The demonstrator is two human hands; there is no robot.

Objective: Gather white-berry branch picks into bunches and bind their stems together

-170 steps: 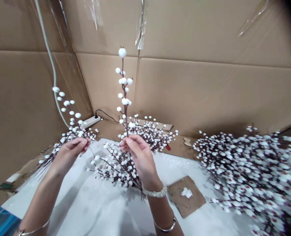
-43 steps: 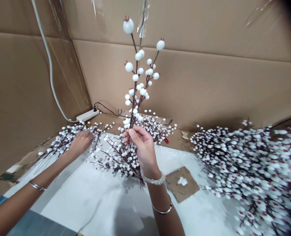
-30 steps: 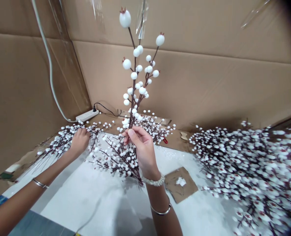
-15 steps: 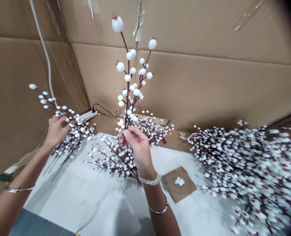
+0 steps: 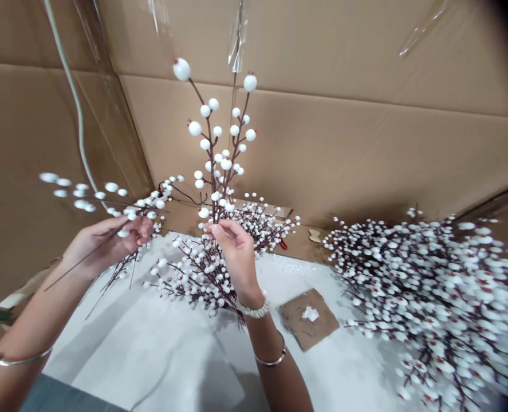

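Note:
My right hand point(image 5: 239, 260) pinches an upright artificial berry branch point(image 5: 213, 157) by its lower end. It has two brown stems forking apart, with white berries, some red-tipped. My left hand point(image 5: 107, 246) is turned palm up, its fingers curled on a second berry branch point(image 5: 82, 197) lying nearly level, berries towards the left and a bare stem end crossing the wrist. Partly hidden behind that hand, more loose stems point(image 5: 118, 272) lie on the white tabletop point(image 5: 150, 337). A bundle of berry branches point(image 5: 197, 272) rests beneath my right hand.
A large heap of white berry branches point(image 5: 425, 286) fills the right side. A brown cardboard square point(image 5: 309, 329) with a white blob lies in the middle right. Cardboard walls point(image 5: 343, 154) stand behind and left, where a white cable point(image 5: 75, 97) hangs.
My left hand has come right and turned palm up, lifting a berry branch off the loose stems. My right hand and its branch have shifted slightly left and down.

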